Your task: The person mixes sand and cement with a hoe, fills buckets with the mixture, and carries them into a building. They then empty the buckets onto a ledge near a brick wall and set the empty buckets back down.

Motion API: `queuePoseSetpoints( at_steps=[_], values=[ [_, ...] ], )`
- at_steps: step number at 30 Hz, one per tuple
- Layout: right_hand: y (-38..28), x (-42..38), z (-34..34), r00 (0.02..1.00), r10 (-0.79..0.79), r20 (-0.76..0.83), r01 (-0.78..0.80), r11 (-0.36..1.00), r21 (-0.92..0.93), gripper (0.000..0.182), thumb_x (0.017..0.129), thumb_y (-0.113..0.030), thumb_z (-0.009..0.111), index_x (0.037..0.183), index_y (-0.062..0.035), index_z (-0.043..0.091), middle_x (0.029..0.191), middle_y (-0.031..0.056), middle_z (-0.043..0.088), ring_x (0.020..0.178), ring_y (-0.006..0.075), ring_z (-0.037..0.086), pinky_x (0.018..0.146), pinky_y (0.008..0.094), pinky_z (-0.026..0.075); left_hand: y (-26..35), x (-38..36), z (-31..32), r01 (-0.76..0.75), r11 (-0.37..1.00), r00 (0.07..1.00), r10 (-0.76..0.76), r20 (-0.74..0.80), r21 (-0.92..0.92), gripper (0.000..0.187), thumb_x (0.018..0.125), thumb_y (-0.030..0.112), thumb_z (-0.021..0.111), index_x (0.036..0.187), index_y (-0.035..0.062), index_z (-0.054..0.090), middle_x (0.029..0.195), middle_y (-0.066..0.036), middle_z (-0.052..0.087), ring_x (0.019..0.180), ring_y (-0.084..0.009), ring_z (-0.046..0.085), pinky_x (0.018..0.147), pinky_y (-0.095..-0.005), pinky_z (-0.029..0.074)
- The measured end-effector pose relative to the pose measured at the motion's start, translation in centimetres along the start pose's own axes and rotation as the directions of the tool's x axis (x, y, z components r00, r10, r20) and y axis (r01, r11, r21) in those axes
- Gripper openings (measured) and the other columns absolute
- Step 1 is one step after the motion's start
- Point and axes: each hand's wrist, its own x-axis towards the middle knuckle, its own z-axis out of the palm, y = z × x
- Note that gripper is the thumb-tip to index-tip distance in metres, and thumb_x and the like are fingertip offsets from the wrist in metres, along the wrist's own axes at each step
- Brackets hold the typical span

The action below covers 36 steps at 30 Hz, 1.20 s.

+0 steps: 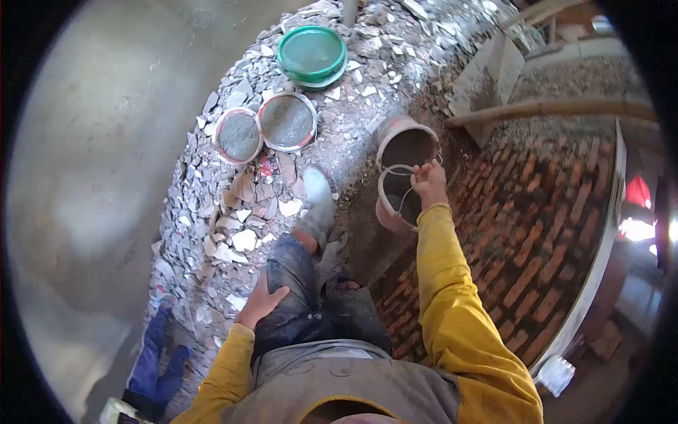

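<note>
My right hand [429, 182] is closed on a pale bucket [388, 212] at its rim, where a thin wire handle curves down from my fingers. This bucket tilts toward a second pale bucket [395, 128], and their rims overlap just beyond my hand. The insides of both look dark. On my left thigh, over the dark work trousers [289, 283], my left hand [264, 304] lies flat with its thumb spread and nothing in it.
Two buckets [238, 136] of grey wet mix stand side by side on broken rubble [240, 205]. Behind them is a green-rimmed tub [311, 78] of cloudy liquid. Brickwork [522, 240] lies at right, below a wooden pole [558, 107]. Smooth grey floor [99, 198] spreads left.
</note>
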Motion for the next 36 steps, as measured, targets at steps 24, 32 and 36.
queuePoseSetpoints(
  at_steps=[24, 32, 36],
  values=[
    [-16.2, 18.2, 36.0, 0.827, -0.269, 0.494, 0.539, 0.626, -0.563, 0.016, 0.094, -0.017, 0.048, 0.102, -0.0043, 0.054, 0.08, 0.0076, 0.059, 0.059, 0.0154, 0.055, 0.049, 0.026, 0.044, 32.5, 22.5, -11.3, -0.692, 0.651, 0.722, 0.616, -0.315, -0.312, 0.042, 0.085, 0.01, 0.052, 0.126, 0.0007, 0.049, 0.12, -0.018, 0.055, 0.109, -0.0293, 0.055, 0.092, -0.0365, 0.043],
    [-15.7, 20.5, 36.3, 0.836, -0.058, 0.545, 0.539, 0.274, -0.797, 0.015, 0.089, -0.014, 0.054, 0.101, -0.0055, 0.06, 0.074, 0.0039, 0.06, 0.06, 0.0123, 0.055, 0.051, 0.0246, 0.042, 49.3, 21.9, -17.1, -0.909, 0.217, 0.39, 0.748, -0.537, -0.357, 0.032, 0.075, 0.002, 0.05, 0.106, 0.0, 0.052, 0.089, -0.016, 0.056, 0.082, -0.0255, 0.059, 0.069, -0.0369, 0.05],
    [-13.8, 22.0, 36.8, 0.837, 0.076, 0.541, 0.53, 0.129, -0.838, 0.017, 0.091, -0.015, 0.053, 0.105, -0.0064, 0.059, 0.075, 0.0036, 0.061, 0.059, 0.0119, 0.055, 0.052, 0.0242, 0.043, 48.5, 24.9, -18.2, -0.812, 0.223, 0.495, 0.753, -0.434, -0.539, 0.031, 0.075, 0.002, 0.049, 0.107, 0.0, 0.052, 0.089, -0.016, 0.057, 0.082, -0.0242, 0.059, 0.069, -0.0362, 0.05]
  ],
)
